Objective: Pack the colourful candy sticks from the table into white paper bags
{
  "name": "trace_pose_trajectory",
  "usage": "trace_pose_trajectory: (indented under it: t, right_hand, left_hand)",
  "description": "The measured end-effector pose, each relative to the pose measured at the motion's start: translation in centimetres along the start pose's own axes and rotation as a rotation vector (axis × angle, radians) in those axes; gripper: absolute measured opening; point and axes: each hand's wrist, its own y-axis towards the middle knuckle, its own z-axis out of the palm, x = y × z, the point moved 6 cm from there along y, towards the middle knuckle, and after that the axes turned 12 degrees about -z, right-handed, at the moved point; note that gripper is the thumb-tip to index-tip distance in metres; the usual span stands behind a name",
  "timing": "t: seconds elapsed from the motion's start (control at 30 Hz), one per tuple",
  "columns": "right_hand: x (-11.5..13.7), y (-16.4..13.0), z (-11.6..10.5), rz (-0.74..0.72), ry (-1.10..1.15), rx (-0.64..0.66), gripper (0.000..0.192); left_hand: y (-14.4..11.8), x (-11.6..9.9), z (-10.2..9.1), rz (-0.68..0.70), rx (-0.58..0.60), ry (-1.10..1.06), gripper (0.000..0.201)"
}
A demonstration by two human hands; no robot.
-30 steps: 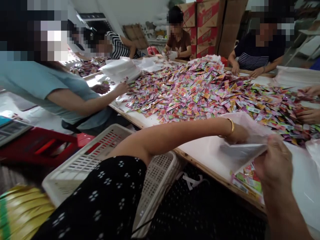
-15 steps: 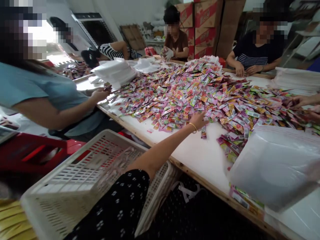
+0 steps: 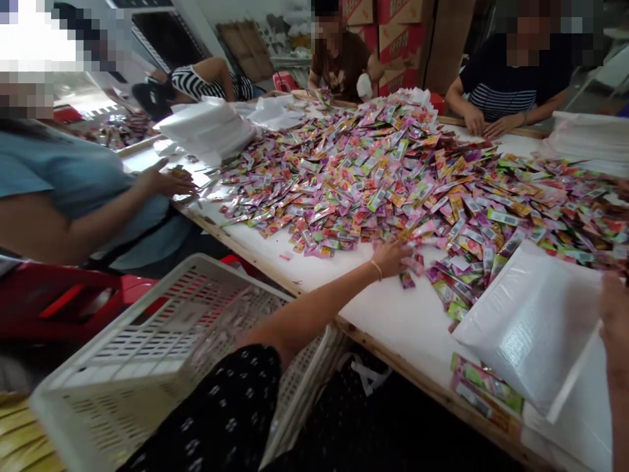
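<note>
My left hand (image 3: 393, 257) reaches over the table with its fingers spread at the near edge of a large heap of small colourful packets (image 3: 354, 174). A few packets by the fingertips are blurred. A thin bangle circles that wrist. At the right edge of the view, my right hand (image 3: 613, 305) is only partly visible, closed at the side of a clear plastic bag (image 3: 535, 328). The bag tilts over the table beside the heap. Several loose packets (image 3: 486, 390) lie under its near side.
A white plastic crate (image 3: 122, 334) stands below the wooden table edge (image 3: 393, 364). More plastic bags (image 3: 206, 128) are piled at the left. Co-workers sit around the table; one in a blue shirt (image 3: 93, 177) is nearby at left. Printed cartons (image 3: 400, 46) stand behind.
My left hand has drawn slightly nearer, with packets shifting at its fingers. The plastic bag has turned and tilted, and more of my right hand shows. A co-worker's gloved hand across the table moved right.
</note>
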Motion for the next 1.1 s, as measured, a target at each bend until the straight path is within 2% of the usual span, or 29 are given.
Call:
trace_pose_trajectory:
  t: [0.07, 0.1, 0.17, 0.23, 0.3, 0.33, 0.37, 0.43, 0.5, 0.57, 0.67, 0.73, 0.8, 0.9, 0.97, 1.1]
  right_hand:
    - [1.2, -0.7, -0.7, 0.023, -0.132, 0.012, 0.076]
    - [2.8, -1.3, -1.2, -0.052, -0.161, 0.005, 0.082]
    - [7.6, -3.6, -2.3, -0.326, -0.117, -0.026, 0.081]
    - [13.1, -7.5, -2.8, -0.568, 0.023, -0.016, 0.064]
    - [18.0, -12.0, -1.0, -0.633, 0.183, 0.228, 0.04]
    - [20.5, -14.5, 0.7, -0.702, 0.215, 0.43, 0.035]
    - [22.7, -16.9, 2.5, -0.777, 0.175, 0.618, 0.033]
    - [25.2, -19.9, 5.7, -0.801, -0.01, 0.829, 0.036]
    - [25.9, -20.7, 8.3, -0.728, -0.194, 0.921, 0.042]
    - [25.5, -20.2, 9.9, -0.656, -0.265, 0.949, 0.044]
    - [24.2, -19.7, 10.5, -0.672, -0.229, 0.97, 0.03]
    - [23.2, -19.7, 10.1, -0.73, -0.172, 0.948, 0.024]
    - [22.5, -19.7, 9.6, -0.799, -0.079, 0.867, 0.021]
    - [22.7, -19.3, 9.2, -0.898, 0.119, 0.749, 0.02]
    - [23.4, -18.7, 9.3, -0.92, 0.245, 0.7, 0.021]
    - [25.5, -16.8, 8.8, -0.917, 0.427, 0.53, 0.022]
  left_hand:
    - [-4.6, -0.2, 0.4, 0.035, 0.025, -0.026, 0.045]
    - [-6.4, -0.1, 0.4, 0.053, 0.048, -0.057, 0.049]
    - [-8.9, 0.3, -0.2, 0.082, 0.086, -0.176, 0.056]
    - [-9.6, 1.4, -1.5, 0.055, 0.039, -0.33, 0.05]
    - [-8.6, 2.9, -2.7, -0.097, -0.07, -0.398, 0.038]
    - [-7.7, 3.3, -3.0, -0.176, -0.11, -0.377, 0.034]
    - [-6.7, 3.2, -3.0, -0.22, -0.125, -0.323, 0.033]
    - [-4.1, 1.7, -2.7, -0.192, -0.118, -0.168, 0.039]
    - [-1.4, -0.6, -2.1, -0.086, -0.087, -0.022, 0.055]
    - [0.9, -2.2, -1.2, -0.046, 0.027, 0.059, 0.062]
    - [2.2, -2.8, 0.1, -0.031, 0.236, 0.043, 0.045]
    - [1.6, -2.5, 0.4, -0.005, 0.279, -0.045, 0.03]
    - [0.3, -1.5, 0.5, -0.025, 0.28, -0.213, 0.02]
    - [-1.5, 0.5, 0.7, -0.151, 0.335, -0.557, 0.024]
    - [-2.3, 1.4, 0.8, -0.237, 0.405, -0.795, 0.029]
    - [-2.9, 1.6, 0.5, -0.369, 0.572, -1.303, 0.021]
